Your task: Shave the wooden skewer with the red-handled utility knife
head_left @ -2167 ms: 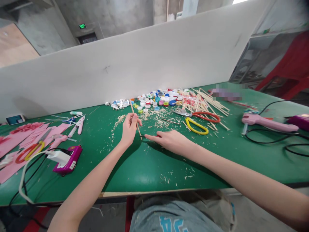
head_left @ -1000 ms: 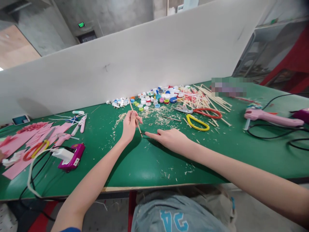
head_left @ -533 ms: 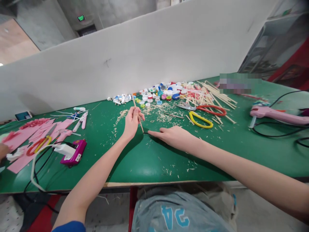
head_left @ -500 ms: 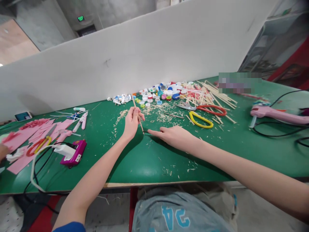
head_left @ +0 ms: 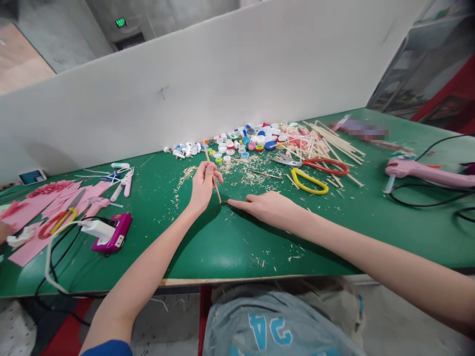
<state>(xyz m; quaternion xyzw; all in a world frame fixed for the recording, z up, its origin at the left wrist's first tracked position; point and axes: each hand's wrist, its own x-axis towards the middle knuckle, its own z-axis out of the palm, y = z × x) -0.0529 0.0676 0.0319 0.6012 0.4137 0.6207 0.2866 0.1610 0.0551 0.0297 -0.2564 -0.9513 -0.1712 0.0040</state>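
My left hand (head_left: pixel 203 185) is closed around a thin wooden stick (head_left: pixel 217 191), which stands tilted with its lower tip on the green table. The stick's upper end rises toward the bottle caps. To its right, my right hand (head_left: pixel 267 209) rests low over the table, index finger stretched toward the stick's lower tip and the other fingers curled under. A small dark sliver shows at that fingertip; I cannot make out what it is. Pale wood shavings (head_left: pixel 245 170) lie scattered around both hands. A thin pointed metal tool (head_left: pixel 267 175) lies just beyond my right hand.
Scissors (head_left: pixel 308 170) with red and yellow handles lie right of centre. Behind are bottle caps (head_left: pixel 241 141) and wooden sticks (head_left: pixel 336 143). A pink glue gun (head_left: pixel 426 172) with a black cable is at right. A purple power strip (head_left: pixel 115 235) and pink paper (head_left: pixel 33 210) are left.
The camera view has shifted slightly. Both hands keep nearly the same pose, with the stick still in my left hand and my right fingertip by its lower end.
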